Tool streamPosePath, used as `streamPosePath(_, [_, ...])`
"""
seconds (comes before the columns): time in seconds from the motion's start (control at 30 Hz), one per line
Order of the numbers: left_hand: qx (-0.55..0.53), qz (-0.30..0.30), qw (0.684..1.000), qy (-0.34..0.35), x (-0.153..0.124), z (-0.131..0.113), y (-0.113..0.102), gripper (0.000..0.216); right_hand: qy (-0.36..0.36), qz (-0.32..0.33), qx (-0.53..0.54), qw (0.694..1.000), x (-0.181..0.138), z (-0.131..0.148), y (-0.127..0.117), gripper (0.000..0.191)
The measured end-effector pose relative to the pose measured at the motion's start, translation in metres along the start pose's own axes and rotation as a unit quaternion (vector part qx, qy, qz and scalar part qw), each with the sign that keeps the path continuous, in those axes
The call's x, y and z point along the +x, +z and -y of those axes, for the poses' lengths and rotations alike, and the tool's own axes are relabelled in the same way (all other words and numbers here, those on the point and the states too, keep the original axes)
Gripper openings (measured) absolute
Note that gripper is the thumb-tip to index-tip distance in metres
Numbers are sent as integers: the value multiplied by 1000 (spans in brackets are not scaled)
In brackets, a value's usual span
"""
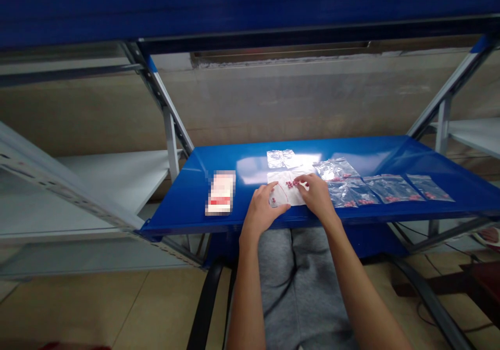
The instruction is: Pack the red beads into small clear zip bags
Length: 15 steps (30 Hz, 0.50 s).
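My left hand (265,208) curves around a small clear zip bag (278,196), its thumb and forefinger at the bag's edges. A red line runs along the bag's mouth, and a few small red pieces show in it. Beside it, several small red bead-like pieces (289,184) lie on a white sheet (279,176). My right hand (317,195) reaches over the sheet's right side, thumb and forefinger pinched together at the red pieces. A small red piece seems to be at those fingertips.
Several clear zip bags (392,188) with red pieces lie to the right on the blue table (175,204). More clear bags (281,158) lie behind the sheet. A blurred white-and-red item (221,192) is at left. Metal posts (167,95) flank the table, and a blue shelf (250,6) hangs above.
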<state>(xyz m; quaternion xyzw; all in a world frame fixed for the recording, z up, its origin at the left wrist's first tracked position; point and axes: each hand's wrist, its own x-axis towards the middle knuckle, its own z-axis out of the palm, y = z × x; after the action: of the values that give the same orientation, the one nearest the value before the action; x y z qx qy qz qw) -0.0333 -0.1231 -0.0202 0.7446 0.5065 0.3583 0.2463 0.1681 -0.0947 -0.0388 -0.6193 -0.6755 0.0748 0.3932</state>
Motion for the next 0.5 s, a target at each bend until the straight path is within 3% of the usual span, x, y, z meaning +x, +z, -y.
streamPosePath(0.23, [2,2,1000,0,0,-1,-1,65,-16,55,-17,998,8,7,11,18])
streamPosePath(0.5, [-5,5,1000,-2,0,-1,-1,65,-39,71,-53,995,9,9,10,18])
